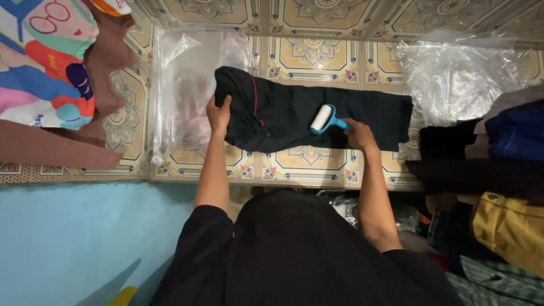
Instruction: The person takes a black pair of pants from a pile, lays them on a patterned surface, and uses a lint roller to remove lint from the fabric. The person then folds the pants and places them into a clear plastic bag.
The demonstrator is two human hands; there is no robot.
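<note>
A black garment with a thin red stripe (294,116) lies folded flat on the patterned tiled floor (306,161). My left hand (218,113) presses flat on the garment's left end, fingers spread. My right hand (358,135) grips the blue handle of a lint roller (324,119), whose white roll rests on the middle of the garment.
Clear plastic bags lie at the left (181,79) and at the upper right (459,73). A pile of folded clothes (498,164), dark, blue and yellow, sits at the right. A colourful printed cloth (45,62) lies at the upper left. A light blue surface (85,238) is near me.
</note>
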